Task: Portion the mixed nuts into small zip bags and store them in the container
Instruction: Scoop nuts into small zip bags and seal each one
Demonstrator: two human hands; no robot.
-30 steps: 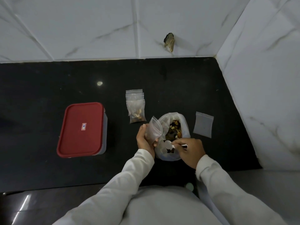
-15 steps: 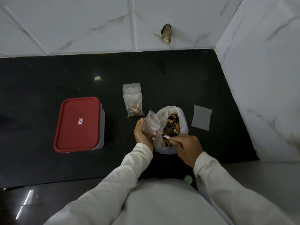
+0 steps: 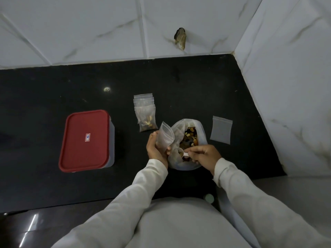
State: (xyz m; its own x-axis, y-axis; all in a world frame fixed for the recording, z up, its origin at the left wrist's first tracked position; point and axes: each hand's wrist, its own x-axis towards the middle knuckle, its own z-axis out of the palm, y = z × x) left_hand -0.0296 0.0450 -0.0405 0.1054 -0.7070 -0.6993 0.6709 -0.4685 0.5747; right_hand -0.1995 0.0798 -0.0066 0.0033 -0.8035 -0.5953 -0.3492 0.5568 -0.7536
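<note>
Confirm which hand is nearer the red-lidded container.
Left. The left hand, gripping a zip bag, is to the right of the container; the right hand is farther right, holding a scoop in the nut bag.

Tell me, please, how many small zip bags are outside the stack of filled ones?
2. The held bag is in the left hand, beside the big nut bag; the flat bag lies on the counter to its right. More may hide beneath it.
</note>
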